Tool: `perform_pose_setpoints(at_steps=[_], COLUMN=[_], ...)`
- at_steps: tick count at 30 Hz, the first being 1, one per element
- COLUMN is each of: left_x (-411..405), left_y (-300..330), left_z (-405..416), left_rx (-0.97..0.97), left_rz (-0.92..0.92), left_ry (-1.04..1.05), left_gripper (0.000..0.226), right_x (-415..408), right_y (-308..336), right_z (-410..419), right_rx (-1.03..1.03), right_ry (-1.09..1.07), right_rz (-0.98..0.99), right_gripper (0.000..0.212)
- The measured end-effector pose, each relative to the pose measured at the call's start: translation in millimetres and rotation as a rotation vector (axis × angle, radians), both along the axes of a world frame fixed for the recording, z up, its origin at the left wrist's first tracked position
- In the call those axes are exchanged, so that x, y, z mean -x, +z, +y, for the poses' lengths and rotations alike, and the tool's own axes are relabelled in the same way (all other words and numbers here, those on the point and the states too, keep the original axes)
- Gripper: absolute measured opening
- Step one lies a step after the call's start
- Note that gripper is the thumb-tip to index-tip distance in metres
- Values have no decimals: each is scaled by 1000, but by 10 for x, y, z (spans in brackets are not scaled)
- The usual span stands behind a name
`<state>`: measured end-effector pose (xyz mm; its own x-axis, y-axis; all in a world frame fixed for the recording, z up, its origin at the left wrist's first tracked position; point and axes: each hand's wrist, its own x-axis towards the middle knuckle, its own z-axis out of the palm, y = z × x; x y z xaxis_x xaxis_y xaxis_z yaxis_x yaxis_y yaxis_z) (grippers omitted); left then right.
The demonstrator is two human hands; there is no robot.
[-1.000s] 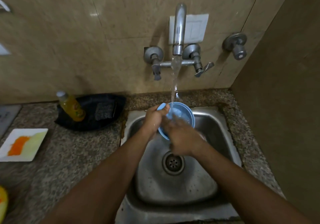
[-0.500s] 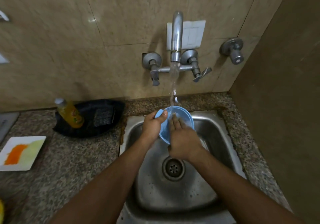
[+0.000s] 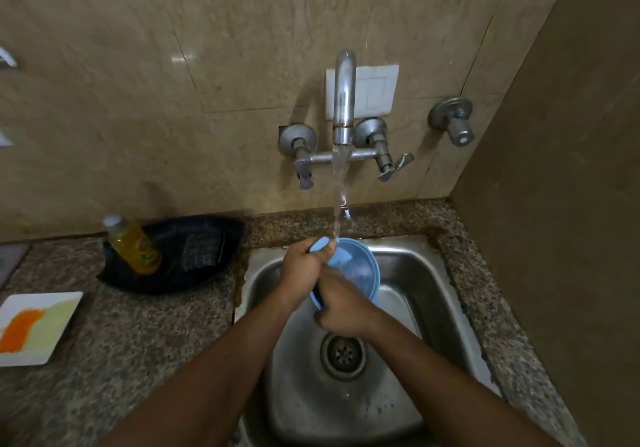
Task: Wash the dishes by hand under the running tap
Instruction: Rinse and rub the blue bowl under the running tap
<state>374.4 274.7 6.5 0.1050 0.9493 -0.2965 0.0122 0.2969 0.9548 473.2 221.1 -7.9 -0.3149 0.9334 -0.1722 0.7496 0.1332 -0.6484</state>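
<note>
- Head view: round blue plastic bowl (image 3: 356, 266) sat tilted over the steel sink (image 3: 415, 294), water stream hitting its rim.
- Left hand (image 3: 304, 266) gripped the bowl's tab handle, fingers curled.
- Right hand (image 3: 343, 308) gripped the bowl's near edge; motion-blurred.
- Chrome tap (image 3: 344, 100) ran.
- Speckled granite counter (image 3: 138, 325) carried a yellow bottle (image 3: 133, 244) on a black tray (image 3: 194, 256).

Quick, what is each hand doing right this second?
Left hand: grips the handle of the blue bowl under the running water.
Right hand: on the bowl's near rim, blurred; whether it grips cannot be told.
</note>
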Motion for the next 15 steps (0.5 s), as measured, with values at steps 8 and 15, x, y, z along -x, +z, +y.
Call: perform_pose_setpoints(at_steps=[8,15], left_x=[-50,80], left_y=[4,-113], left_z=[56,-8], left_rx=[-46,-152], left_rz=[82,174], left_ry=[66,110], left_gripper=[12,20], right_x=[-14,-95], right_y=[45,-158], right_z=[-32,-166], right_rx=[-227,-367], right_ry=[80,33], right_rz=[-244,-274], right_gripper=[60,34])
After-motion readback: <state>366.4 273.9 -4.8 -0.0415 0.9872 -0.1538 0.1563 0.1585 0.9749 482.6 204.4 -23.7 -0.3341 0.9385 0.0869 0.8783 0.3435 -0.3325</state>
